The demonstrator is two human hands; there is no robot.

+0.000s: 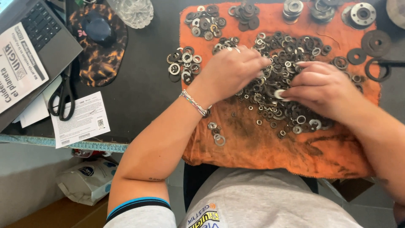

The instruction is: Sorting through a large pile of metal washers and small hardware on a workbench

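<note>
I see both hands over the big heap of washers (pixel 287 80) on the orange cloth (pixel 270 147). My left hand (pixel 230 69) rests palm-down on the heap's edge, fingers curled into the washers; I cannot tell whether it grips any. My right hand (pixel 322 86) pinches a pale washer (pixel 279 93) at its fingertips. Sorted piles (pixel 184 64) lie just beyond the left hand.

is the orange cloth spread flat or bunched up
Spread flat. The orange cloth lies open across the dark desk, its near edge hanging over the front, with washers piled on it.
</note>
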